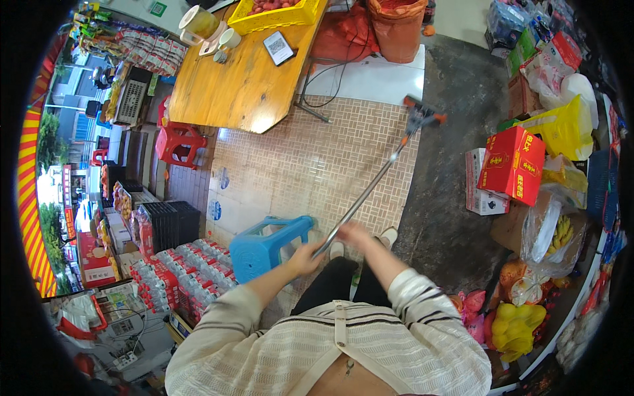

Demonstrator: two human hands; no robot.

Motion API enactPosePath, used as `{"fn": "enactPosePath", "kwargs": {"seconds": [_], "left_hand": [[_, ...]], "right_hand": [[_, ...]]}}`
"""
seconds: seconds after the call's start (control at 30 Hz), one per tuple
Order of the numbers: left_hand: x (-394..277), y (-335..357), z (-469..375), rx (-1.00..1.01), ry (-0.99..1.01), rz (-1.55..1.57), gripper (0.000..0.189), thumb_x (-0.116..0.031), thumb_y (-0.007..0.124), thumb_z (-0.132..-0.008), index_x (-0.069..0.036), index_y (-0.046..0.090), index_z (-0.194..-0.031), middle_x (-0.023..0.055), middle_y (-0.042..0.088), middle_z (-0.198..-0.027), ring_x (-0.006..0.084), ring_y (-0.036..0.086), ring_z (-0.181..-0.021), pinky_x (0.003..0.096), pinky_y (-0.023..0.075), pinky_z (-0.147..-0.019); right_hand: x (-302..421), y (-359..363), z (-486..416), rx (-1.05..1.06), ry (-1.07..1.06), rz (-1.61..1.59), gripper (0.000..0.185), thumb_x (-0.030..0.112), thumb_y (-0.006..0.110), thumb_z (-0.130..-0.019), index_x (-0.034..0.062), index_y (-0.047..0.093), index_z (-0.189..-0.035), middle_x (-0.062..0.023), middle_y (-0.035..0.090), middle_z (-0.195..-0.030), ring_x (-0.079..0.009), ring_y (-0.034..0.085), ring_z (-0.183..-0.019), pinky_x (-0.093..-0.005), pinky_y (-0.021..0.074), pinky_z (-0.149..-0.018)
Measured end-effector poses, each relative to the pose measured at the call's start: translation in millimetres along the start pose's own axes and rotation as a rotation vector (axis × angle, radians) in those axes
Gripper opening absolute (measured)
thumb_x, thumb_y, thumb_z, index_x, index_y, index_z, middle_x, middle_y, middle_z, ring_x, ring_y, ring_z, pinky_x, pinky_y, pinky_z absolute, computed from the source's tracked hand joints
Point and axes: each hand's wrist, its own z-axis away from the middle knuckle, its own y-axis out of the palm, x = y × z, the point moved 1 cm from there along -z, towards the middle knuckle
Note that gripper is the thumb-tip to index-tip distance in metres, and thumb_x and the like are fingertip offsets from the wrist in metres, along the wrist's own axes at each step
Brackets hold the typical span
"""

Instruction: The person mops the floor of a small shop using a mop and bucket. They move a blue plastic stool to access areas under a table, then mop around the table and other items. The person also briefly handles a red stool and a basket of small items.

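A long-handled floor mop or brush point(371, 187) slants up and to the right in front of me, its grey and orange head point(422, 115) by the border of the patterned tiles and the dark floor. My left hand point(306, 258) is closed round the lower end of the metal pole. Blurred by motion, my right hand point(352, 233) is at the pole just above and to the right; whether its fingers are closed does not show clearly. Beside my left arm stands a blue plastic stool point(257, 252).
Ahead on the left stands a wooden table point(233, 89) with a yellow crate point(277, 22), a phone and a jug. Shrink-wrapped bottles point(190, 272) lie at left near a red stool point(181, 144). A red carton point(512, 164), bags and fruit line the right side. A cable loops near the table leg.
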Motion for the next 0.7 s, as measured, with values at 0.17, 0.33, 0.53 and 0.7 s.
{"fn": "enactPosePath", "kwargs": {"seconds": [0.17, 0.33, 0.53, 0.7], "left_hand": [[2, 0, 98, 0.054, -0.09, -0.103, 0.056, -0.005, 0.059, -0.076, -0.009, 0.043, -0.13, 0.0197, 0.061, -0.088, 0.0322, 0.061, -0.082, 0.0351, 0.0472, -0.072], [-19, 21, -29, -0.189, 0.066, 0.031, 0.046, -0.009, 0.06, -0.076, -0.008, 0.052, -0.121, 0.0228, 0.06, -0.084, 0.0383, 0.059, -0.079, 0.0412, 0.0468, -0.069], [-91, 35, -236, -0.172, 0.173, 0.027, 0.045, -0.008, 0.059, -0.075, -0.005, 0.052, -0.119, 0.0256, 0.059, -0.085, 0.0356, 0.061, -0.079, 0.0374, 0.0469, -0.068], [-116, 35, -319, -0.082, 0.138, 0.033, 0.047, -0.006, 0.058, -0.074, -0.004, 0.05, -0.121, 0.0256, 0.059, -0.088, 0.0336, 0.061, -0.08, 0.0362, 0.047, -0.071]], "right_hand": [[-70, 38, 40, 0.109, 0.323, -0.11, 0.014, 0.009, 0.062, -0.081, 0.0034, 0.058, -0.093, -0.0087, 0.061, -0.088, -0.0206, 0.061, -0.076, -0.031, 0.0529, -0.069], [36, -19, 15, -0.152, -0.076, 0.04, 0.013, 0.006, 0.059, -0.082, -0.0002, 0.058, -0.093, -0.0069, 0.061, -0.082, -0.0188, 0.06, -0.073, -0.0311, 0.0519, -0.068], [214, -112, -26, -0.577, -0.163, -0.068, 0.013, 0.008, 0.056, -0.085, -0.0021, 0.057, -0.093, -0.0077, 0.06, -0.08, -0.0168, 0.059, -0.065, -0.0285, 0.0496, -0.06], [289, -144, -36, -0.473, -0.272, -0.102, 0.016, 0.004, 0.054, -0.085, -0.0066, 0.056, -0.097, -0.011, 0.062, -0.085, -0.0214, 0.062, -0.077, -0.0338, 0.0521, -0.069]]}}
